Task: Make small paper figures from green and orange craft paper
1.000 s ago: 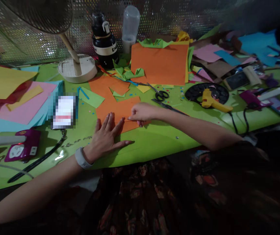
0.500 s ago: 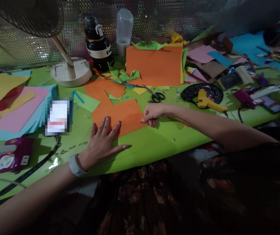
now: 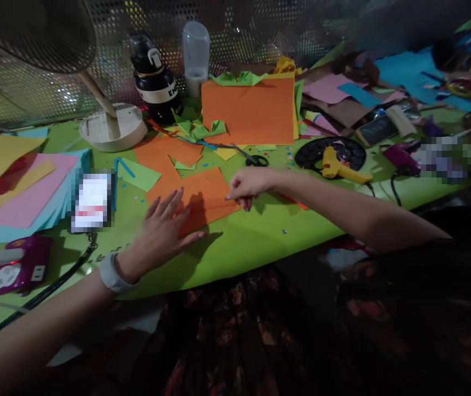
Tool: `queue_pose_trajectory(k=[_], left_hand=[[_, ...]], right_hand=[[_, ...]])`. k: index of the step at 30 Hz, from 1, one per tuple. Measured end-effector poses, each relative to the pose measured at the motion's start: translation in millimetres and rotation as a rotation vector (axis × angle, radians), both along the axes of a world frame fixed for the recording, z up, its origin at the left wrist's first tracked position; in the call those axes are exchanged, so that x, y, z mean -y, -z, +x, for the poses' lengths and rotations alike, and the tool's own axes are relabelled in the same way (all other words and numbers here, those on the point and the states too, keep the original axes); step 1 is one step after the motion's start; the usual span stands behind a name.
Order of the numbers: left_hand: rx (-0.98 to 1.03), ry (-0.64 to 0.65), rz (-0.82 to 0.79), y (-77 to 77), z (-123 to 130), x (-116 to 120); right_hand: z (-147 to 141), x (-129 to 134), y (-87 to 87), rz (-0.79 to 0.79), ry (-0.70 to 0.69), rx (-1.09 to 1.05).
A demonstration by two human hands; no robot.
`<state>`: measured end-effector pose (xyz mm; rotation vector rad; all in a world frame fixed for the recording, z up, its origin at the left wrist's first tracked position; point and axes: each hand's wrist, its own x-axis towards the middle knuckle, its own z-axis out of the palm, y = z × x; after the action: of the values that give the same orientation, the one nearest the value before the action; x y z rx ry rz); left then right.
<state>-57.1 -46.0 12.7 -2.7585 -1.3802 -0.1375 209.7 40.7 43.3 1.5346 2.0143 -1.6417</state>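
An orange paper sheet (image 3: 208, 192) lies on the green-covered table (image 3: 239, 250), with a faint line running across it. Over the sheet's left part is my left hand (image 3: 163, 223), slightly blurred, its fingers spread and nothing in it; whether it touches the paper is unclear. My right hand (image 3: 248, 186) is closed at the sheet's right edge, fingers curled in, and what it pinches is too small to name. Behind it rest black-handled scissors (image 3: 256, 160). A red-orange strip (image 3: 295, 202) shows beneath my right forearm. More orange paper (image 3: 156, 157) lies behind the sheet.
At the back stand a fan base (image 3: 114, 129), a dark bottle (image 3: 159, 91) and a clear bottle (image 3: 196, 52). A yellow glue gun (image 3: 342, 168) rests on a black tray (image 3: 305, 154). Left are a phone (image 3: 92, 202), coloured papers (image 3: 33, 170) and a purple box (image 3: 21, 264).
My left hand has shifted left and looks lifted a little. My right hand has slid slightly left along the sheet. A red-orange strip now shows under my right forearm. The whole view has shifted somewhat.
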Motion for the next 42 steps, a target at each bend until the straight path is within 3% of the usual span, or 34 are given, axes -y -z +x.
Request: queue_pose_trajectory(k=[3,6,9,14,22,31,35,37,42], left_hand=[[0.129,-0.110,-0.109,-23.3,13.1,-18.6],[0.220,-0.182,-0.545,-34.3,29.8,-42.8],[0.265,-0.228,-0.938,-27.9,43.2,-64.4],[0.202,-0.276,-1.107,-10.2,48.6,-81.0],[0.133,-0.338,-1.137,-12.2,29.9,-84.2],[0.050,-0.368,-1.073,-5.9,-50.2,-92.4],[-0.006,-0.411,-1.050,-7.2,-69.6,-91.3],[0.003,-0.417,-1.003,-14.7,-70.1,-87.1],[0.277,-0.349,-0.772,-34.9,-50.8,-77.9]], right_hand=[[-19.1,-3.1,15.0,-0.032,-0.072,0.034],[-24.3,-7.0,27.2,-0.062,-0.117,0.078],[-23.3,-9.5,29.8,-0.082,-0.132,0.102],[-22.0,-11.0,28.4,-0.118,-0.132,0.083],[-20.3,-12.1,30.5,-0.114,-0.163,0.077],[-18.1,-6.6,28.7,-0.067,-0.122,0.070],[-19.3,-2.8,24.9,-0.032,-0.142,0.102],[-20.3,1.9,20.1,0.103,-0.163,0.140],[-20.8,15.6,15.1,0.789,-0.182,0.160]])
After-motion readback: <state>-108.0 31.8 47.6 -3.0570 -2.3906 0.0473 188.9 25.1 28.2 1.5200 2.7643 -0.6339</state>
